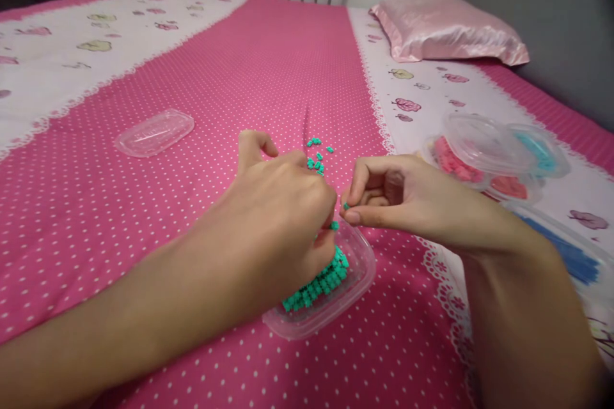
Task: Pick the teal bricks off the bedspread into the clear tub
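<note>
My left hand is closed in a pinch over a clear plastic container. A small green toy block shows at the tips of its thumb and finger, which are partly hidden behind the knuckles. Facing it from the right, my right hand pinches another small green toy block between thumb and forefinger. The two hands almost meet. Inside the container lies a mass of joined green blocks, partly covered by my left hand. Several loose green blocks are scattered on the bedspread just beyond my hands.
A clear lid lies at left on the pink dotted bedspread. To the right are clear containers with red pieces, turquoise pieces and blue pieces. A pink satin pillow rests at the back right.
</note>
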`<state>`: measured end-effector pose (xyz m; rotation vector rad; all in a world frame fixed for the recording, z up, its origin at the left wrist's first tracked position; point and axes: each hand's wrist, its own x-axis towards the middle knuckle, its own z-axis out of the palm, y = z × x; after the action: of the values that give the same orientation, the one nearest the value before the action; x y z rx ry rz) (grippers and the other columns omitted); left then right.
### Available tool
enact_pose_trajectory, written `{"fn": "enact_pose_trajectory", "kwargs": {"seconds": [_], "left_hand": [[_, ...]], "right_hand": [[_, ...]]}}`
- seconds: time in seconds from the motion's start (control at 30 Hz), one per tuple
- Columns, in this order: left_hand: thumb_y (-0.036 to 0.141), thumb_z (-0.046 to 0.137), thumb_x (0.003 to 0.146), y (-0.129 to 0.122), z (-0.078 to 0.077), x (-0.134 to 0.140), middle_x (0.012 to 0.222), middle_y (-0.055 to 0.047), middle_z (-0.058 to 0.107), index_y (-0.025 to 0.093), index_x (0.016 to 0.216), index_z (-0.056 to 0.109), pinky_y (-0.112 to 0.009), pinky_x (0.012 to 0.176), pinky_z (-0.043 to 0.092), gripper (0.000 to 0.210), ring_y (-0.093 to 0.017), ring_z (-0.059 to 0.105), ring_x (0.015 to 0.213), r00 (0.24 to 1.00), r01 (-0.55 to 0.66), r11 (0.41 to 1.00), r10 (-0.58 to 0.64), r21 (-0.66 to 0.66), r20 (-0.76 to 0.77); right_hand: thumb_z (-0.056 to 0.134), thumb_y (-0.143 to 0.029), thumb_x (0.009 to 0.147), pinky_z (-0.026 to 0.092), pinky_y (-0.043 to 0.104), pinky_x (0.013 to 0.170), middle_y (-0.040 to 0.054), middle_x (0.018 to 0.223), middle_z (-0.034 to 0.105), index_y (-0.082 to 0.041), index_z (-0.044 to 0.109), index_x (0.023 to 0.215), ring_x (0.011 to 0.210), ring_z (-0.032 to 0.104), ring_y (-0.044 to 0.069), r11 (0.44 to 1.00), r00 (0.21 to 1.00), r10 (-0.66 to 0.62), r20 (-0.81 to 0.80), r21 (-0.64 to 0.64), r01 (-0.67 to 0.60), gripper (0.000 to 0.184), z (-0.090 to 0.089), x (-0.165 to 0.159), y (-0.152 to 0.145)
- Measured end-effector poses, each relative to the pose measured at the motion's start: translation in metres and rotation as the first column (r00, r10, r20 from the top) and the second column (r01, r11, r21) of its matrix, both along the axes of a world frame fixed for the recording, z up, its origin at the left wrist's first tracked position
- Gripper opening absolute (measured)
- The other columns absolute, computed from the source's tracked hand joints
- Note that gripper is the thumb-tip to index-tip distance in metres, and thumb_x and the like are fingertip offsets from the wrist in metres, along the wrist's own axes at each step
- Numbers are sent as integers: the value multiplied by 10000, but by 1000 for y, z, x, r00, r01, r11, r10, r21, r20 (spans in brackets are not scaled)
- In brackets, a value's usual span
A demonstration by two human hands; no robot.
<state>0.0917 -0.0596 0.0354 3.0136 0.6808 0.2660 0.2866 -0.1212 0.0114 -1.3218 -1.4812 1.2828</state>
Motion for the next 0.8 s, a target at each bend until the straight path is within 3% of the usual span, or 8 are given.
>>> {"fn": "enact_pose_trajectory", "kwargs": {"seconds": [0.2, 0.4, 0.6, 0.8], "left_hand": [[212, 479, 761, 0, -3, 2, 546, -29, 541, 187, 526, 562, -577, 906, 333, 250, -168, 462, 631, 1000, -5, 999, 6, 37, -16], [209, 510, 780, 1, -2, 3, 595, -41, 595, 184, 578, 616, -594, 941, 324, 229, -208, 544, 698, 1000, -18, 1000, 18, 9, -7], [270, 541, 805, 1, -3, 2, 545, -21, 567, 176, 545, 584, -562, 949, 329, 280, -152, 494, 641, 1000, -8, 1000, 9, 17, -28], [244, 551, 828, 1, 1, 5, 592, -32, 606, 168, 577, 610, -574, 952, 313, 269, -168, 524, 673, 998, -35, 999, 36, 5, -46]], "right_hand": [[827, -186, 739, 476, 224, 598, -34, 732, 669, -214, 611, 754, 700, 640, 117, 1000, 1000, 9, -24, -16, -9, 219, -3, -7, 0], [828, -213, 744, 485, 237, 616, -29, 742, 673, -219, 616, 773, 703, 633, 122, 1000, 1000, -3, 18, 5, 3, 214, -4, -3, 0], [811, -263, 770, 502, 261, 615, -20, 746, 674, -227, 616, 780, 687, 633, 135, 999, 997, 29, 74, 23, -30, 198, -5, -3, 0], [818, -228, 741, 484, 247, 580, -29, 703, 654, -221, 620, 749, 648, 611, 121, 998, 995, -9, 102, 66, 2, 198, -4, -4, 1]]}}
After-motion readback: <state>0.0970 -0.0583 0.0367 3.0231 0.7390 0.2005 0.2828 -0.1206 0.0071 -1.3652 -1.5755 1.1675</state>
